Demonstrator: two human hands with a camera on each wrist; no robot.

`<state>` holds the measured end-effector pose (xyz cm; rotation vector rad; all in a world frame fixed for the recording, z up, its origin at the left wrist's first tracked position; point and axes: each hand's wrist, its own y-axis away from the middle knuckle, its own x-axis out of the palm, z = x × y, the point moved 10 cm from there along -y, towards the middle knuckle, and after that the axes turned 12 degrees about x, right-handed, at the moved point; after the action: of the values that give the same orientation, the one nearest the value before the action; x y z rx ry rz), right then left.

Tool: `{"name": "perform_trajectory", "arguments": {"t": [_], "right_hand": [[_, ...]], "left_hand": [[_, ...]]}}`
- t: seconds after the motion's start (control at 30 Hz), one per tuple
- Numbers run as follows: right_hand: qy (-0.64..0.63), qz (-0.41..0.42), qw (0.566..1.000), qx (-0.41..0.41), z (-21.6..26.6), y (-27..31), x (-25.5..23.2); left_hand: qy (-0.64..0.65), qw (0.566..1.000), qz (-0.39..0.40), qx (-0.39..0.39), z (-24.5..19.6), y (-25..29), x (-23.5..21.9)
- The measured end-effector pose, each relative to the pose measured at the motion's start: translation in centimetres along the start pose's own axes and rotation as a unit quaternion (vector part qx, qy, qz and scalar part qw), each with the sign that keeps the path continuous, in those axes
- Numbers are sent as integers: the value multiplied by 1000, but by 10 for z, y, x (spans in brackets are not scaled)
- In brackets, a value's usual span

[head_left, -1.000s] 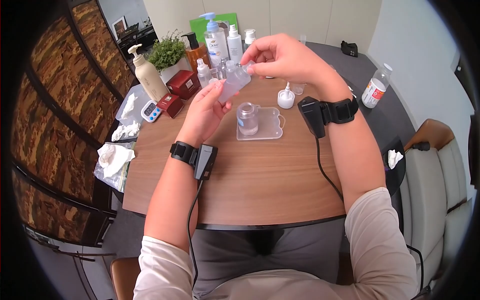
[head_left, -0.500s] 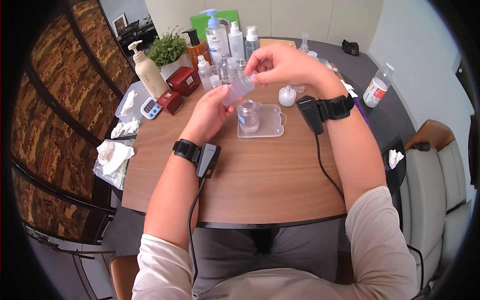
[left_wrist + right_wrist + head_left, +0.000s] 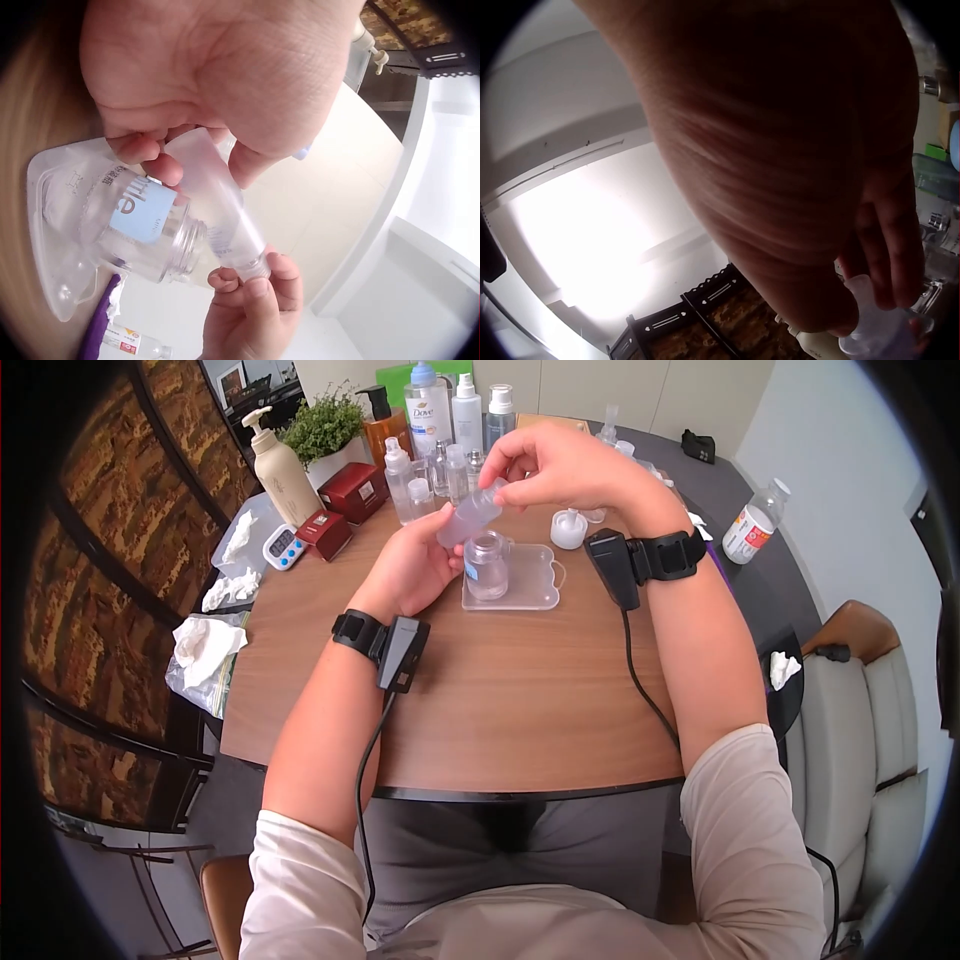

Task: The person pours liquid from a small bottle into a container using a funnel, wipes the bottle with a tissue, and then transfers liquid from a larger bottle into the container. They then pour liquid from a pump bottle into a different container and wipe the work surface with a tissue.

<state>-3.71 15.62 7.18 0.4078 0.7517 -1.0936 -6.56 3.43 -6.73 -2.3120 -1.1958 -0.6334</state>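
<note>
My left hand [image 3: 408,565] grips a small frosted, translucent bottle [image 3: 465,522] around its lower body. The bottle leans up to the right, and my right hand [image 3: 565,468] pinches its threaded neck end between thumb and fingers. In the left wrist view, the bottle [image 3: 206,184] runs from the left palm to the right fingertips [image 3: 259,289]. Just below it stands a clear wide-mouthed bottle [image 3: 488,578] with a blue label, upright and uncapped. This stands on a translucent plastic tray [image 3: 535,590]. The right wrist view is mostly filled by the palm [image 3: 780,150].
A white cap-like piece [image 3: 569,530] stands right of the tray. Clear spray bottles [image 3: 397,478], pump bottles [image 3: 428,420] and dark red boxes [image 3: 324,534] crowd the back left. A timer [image 3: 284,547] lies at the left edge, and a labelled bottle [image 3: 752,528] stands far right.
The frosted bottle, held by both hands, has come down closer to the mouth of the clear bottle. The head view has shifted slightly. Both hands keep their hold.
</note>
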Motion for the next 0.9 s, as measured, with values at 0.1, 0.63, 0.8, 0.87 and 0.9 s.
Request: {"name": "perform_trajectory", "arguments": {"t": [0.1,0.63,0.8,0.87,0.9], "right_hand": [[0,-4,1000,-5,5,1,-2],[11,-15,999,-39,10,1,-2],[62,-20,991,-115,27,8,-6],[-26,-13,998,-54,17,7,-9],[-27,-14,998,-54,19,9,-11]], "left_hand": [[22,1000,-6,-5,-1,1,1],[71,997,-17,-21,-1,0,-5],[78,996,-27,-17,-4,-1,-11],[81,996,-15,-27,-2,-1,-10],[80,996,-15,-27,-2,-1,-10]]}}
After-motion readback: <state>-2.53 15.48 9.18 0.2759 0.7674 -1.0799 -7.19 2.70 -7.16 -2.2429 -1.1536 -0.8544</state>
